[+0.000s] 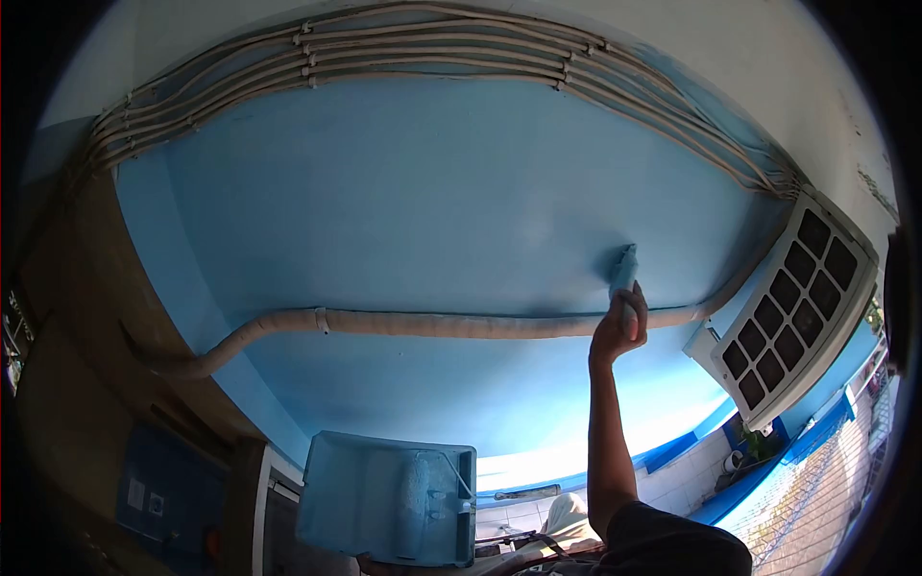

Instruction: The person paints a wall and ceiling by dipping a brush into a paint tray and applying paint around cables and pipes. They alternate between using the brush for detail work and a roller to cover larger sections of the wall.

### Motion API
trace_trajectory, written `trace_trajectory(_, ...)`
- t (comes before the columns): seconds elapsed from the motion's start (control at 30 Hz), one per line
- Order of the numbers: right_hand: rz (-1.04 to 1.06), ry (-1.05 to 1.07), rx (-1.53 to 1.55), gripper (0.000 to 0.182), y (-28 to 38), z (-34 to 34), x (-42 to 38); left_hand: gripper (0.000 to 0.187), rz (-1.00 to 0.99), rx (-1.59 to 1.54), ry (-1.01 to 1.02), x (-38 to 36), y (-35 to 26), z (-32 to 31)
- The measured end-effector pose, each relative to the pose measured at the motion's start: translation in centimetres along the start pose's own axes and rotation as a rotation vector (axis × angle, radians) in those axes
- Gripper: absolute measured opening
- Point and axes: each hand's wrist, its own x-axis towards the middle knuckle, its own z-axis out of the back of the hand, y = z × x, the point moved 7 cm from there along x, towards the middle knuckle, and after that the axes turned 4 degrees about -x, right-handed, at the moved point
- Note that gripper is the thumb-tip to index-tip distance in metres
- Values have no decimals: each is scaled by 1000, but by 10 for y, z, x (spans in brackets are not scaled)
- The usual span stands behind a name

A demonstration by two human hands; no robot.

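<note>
My right hand (622, 324) is raised at the right of the blue wall (413, 202), closed around a light-blue tool (625, 269). The tool's top end is at the wall, just above a thick wrapped pipe (432, 324). Whether it is a brush or a small roller is hard to tell. At the bottom, my left hand (376, 566) shows only as a dark sliver under the lower edge of a blue paint tray (370, 499); its fingers are hidden. Wet-looking light-blue paint coats the inside of the tray.
Several thin pipes (437, 58) run along the top of the wall. An air conditioner (792, 307) with an exposed filter grid hangs at the right. A mesh-covered window (816, 490) is at the lower right. Dark wooden panelling (77, 317) stands at the left.
</note>
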Motion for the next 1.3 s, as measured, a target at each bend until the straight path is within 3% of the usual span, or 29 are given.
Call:
trace_trajectory(0.03,90,64,-193,8,48,-21,-23,78,-6,-6,8,0,-1,-3)
trace_trajectory(0.07,129,125,-166,12,80,-41,-50,78,-13,-9,17,1,-3,-5)
trace_trajectory(0.17,179,329,16,10,151,-75,-113,78,-35,-20,42,3,-9,-11)
trace_trajectory(0.27,135,515,297,15,179,-81,-123,78,-47,-23,58,2,-13,-10)
trace_trajectory(0.37,125,639,524,14,157,-73,-97,77,-56,-37,66,3,-14,-8)
trace_trajectory(0.4,-55,719,475,11,134,-67,-84,77,-59,-41,67,3,-15,-7)
trace_trajectory(0.43,40,679,394,10,101,-55,-74,77,-59,-46,67,3,-14,-5)
trace_trajectory(0.47,-304,663,404,9,58,-42,-60,77,-58,-52,66,3,-13,-3)
trace_trajectory(0.5,-459,588,441,10,18,-25,-44,77,-57,-58,63,3,-11,-1)
trace_trajectory(0.63,-373,521,179,12,-69,48,25,77,-59,-75,43,21,-7,19)
trace_trajectory(0.7,-311,403,153,12,-96,74,45,77,17,42,474,67,1,36)
trace_trajectory(0.77,-248,361,68,9,-102,81,47,77,41,15,466,76,5,42)
trace_trajectory(0.87,-57,99,-160,8,-77,78,15,77,50,5,418,79,7,45)
trace_trajectory(0.93,51,188,-180,5,-26,42,-19,78,50,33,381,64,9,35)
trace_trajectory(0.97,110,206,-162,5,5,24,-40,79,-2,44,255,44,3,29)
trace_trajectory(1.0,35,266,-166,5,32,6,-60,79,-58,58,131,36,-2,26)
trace_trajectory(1.1,57,407,24,9,104,-26,-96,79,57,8,189,61,-2,37)
trace_trajectory(1.23,82,570,270,12,114,-31,-90,78,228,-99,235,82,7,46)
trace_trajectory(1.3,-304,661,422,10,74,-26,-73,78,256,-55,308,82,10,33)
